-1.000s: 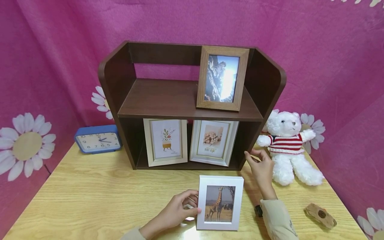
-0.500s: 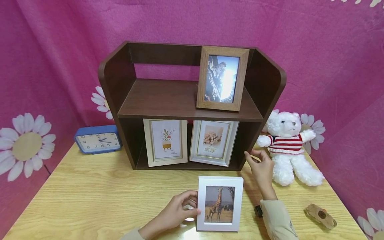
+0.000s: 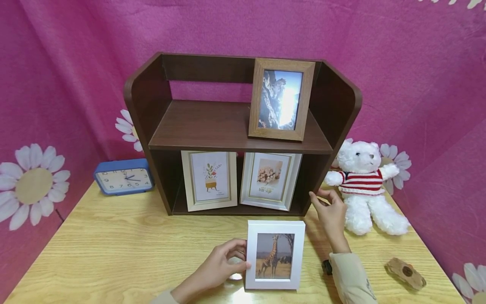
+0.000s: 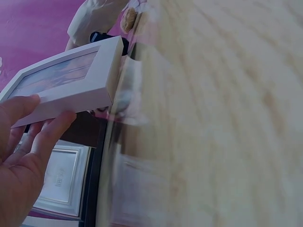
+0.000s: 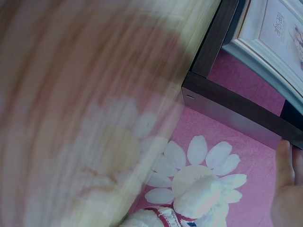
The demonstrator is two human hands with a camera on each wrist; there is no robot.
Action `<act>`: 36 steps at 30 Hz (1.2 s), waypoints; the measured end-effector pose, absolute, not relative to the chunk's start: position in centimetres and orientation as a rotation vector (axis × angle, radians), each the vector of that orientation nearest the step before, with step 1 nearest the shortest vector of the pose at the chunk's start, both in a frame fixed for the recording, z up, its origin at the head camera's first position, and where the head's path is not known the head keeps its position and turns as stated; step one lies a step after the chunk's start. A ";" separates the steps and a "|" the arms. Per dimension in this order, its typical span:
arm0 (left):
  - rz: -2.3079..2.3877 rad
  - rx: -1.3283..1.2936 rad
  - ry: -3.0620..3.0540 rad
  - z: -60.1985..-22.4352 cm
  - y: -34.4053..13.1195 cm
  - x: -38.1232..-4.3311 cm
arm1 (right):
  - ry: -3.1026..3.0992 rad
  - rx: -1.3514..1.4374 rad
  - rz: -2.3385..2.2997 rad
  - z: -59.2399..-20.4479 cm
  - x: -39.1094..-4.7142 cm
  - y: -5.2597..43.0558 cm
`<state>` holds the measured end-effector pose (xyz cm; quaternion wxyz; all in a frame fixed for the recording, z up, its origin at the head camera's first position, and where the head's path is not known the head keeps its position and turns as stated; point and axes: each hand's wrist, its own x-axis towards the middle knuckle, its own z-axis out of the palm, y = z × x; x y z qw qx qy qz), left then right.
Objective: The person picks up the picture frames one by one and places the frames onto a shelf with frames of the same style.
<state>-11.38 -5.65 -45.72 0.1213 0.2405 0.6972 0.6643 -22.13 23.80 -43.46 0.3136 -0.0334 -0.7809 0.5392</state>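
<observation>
A white picture frame (image 3: 275,255) with a giraffe photo stands upright in front of the shelf in the head view. My left hand (image 3: 224,261) pinches its left edge, thumb on the front and fingers behind. In the left wrist view, the same frame (image 4: 80,90) is close over the wooden tabletop. My right hand (image 3: 330,211) grips the lower front edge of the right side panel of a dark brown two-tier shelf (image 3: 205,122). The right wrist view shows fingertips (image 5: 284,146) against that panel.
A wooden picture frame (image 3: 308,101) leans on the upper tier. Below are a cream frame (image 3: 184,181) and a silver-white frame (image 3: 247,179). A blue alarm clock (image 3: 123,176) stands left, a white teddy bear (image 3: 360,181) right, with a piece of wood (image 3: 405,273) at the front right.
My left hand has shifted the giraffe picture frame slightly to the left and, in the last half second, a little up in the head view. The right hand has stayed on the shelf.
</observation>
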 end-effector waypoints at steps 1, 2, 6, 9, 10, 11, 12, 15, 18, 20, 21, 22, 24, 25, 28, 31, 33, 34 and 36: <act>1.944 0.701 2.032 -45.7 -5.7 -11.4 | -2.057 -0.089 1.425 -43.4 -22.1 23.8; 1.946 0.700 2.033 -45.6 -5.8 -11.4 | -2.059 -0.092 1.424 -43.4 -22.0 23.8; 1.960 0.683 2.038 -45.3 -6.1 -11.5 | -2.064 -0.095 1.424 -43.1 -21.8 23.6; 1.961 0.671 2.048 -45.1 -6.3 -11.5 | -2.066 -0.080 1.415 -42.2 -21.2 23.1; 1.959 0.671 2.054 -45.0 -6.4 -11.6 | -2.066 -0.077 1.413 -41.8 -20.9 22.9; 1.956 0.670 2.061 -44.9 -6.4 -11.6 | -2.066 -0.076 1.411 -41.5 -20.7 22.7; 1.949 0.672 2.073 -44.8 -6.5 -11.6 | -2.068 -0.077 1.407 -41.2 -20.4 22.5; 1.941 0.666 2.081 -44.5 -6.8 -11.8 | -2.072 -0.090 1.405 -40.6 -20.0 22.1; 1.942 0.660 2.073 -44.1 -7.2 -11.9 | -2.072 -0.094 1.411 -40.4 -19.8 22.0; 1.945 0.658 2.076 -43.7 -7.4 -12.0 | -2.069 -0.091 1.413 -40.4 -19.8 22.0; 1.944 0.664 2.088 -43.5 -7.5 -12.1 | -2.068 -0.089 1.412 -40.5 -19.9 22.1; 1.940 0.668 2.104 -43.3 -7.7 -12.1 | -2.067 -0.087 1.411 -40.5 -19.9 22.1; 1.935 0.674 2.133 -43.0 -7.9 -12.2 | -2.068 -0.087 1.404 -40.6 -20.0 22.1; 1.929 0.666 2.146 -42.8 -8.0 -12.3 | -2.069 -0.086 1.401 -40.6 -20.1 22.1; 1.917 0.664 2.174 -42.2 -8.4 -12.5 | -2.075 -0.084 1.398 -40.6 -20.1 22.1; 1.904 0.680 2.208 -41.7 -8.8 -12.7 | -2.074 -0.075 1.411 -40.5 -20.1 22.1; 1.903 0.696 2.226 -41.3 -9.0 -12.8 | -2.072 -0.072 1.419 -40.4 -20.1 22.0; 1.905 0.706 2.232 -41.1 -9.1 -12.9 | -2.070 -0.073 1.425 -40.4 -20.1 22.1; 1.901 0.696 2.246 -40.8 -9.3 -13.0 | -2.065 -0.076 1.432 -40.5 -20.2 22.2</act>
